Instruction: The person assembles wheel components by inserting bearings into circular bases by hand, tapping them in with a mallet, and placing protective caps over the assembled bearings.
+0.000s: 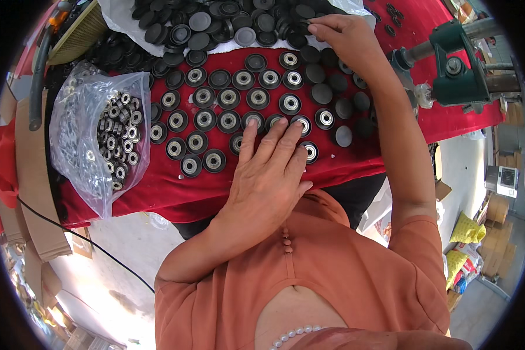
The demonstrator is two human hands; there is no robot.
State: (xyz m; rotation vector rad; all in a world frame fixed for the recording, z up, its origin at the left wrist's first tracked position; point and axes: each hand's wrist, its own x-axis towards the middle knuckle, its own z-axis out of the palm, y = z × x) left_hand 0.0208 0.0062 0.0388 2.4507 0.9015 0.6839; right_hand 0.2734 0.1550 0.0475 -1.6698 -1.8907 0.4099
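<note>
on the red cloth [175, 192] the left hand [268, 169] lies flat and unclenched, fingers pressing fitted wheels [227, 114] in rows. the right hand [344, 38] pinches one from the black pile [216, 26] on the white sheet. judging by this, most rows hold bearings; several blank wheels [344, 108] and a bag of bearings [114, 134] remain.

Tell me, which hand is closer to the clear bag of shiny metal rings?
Left. The left hand lies flat on the laid-out black wheels, right of the bag. The right hand reaches into the far pile, much farther.
</note>
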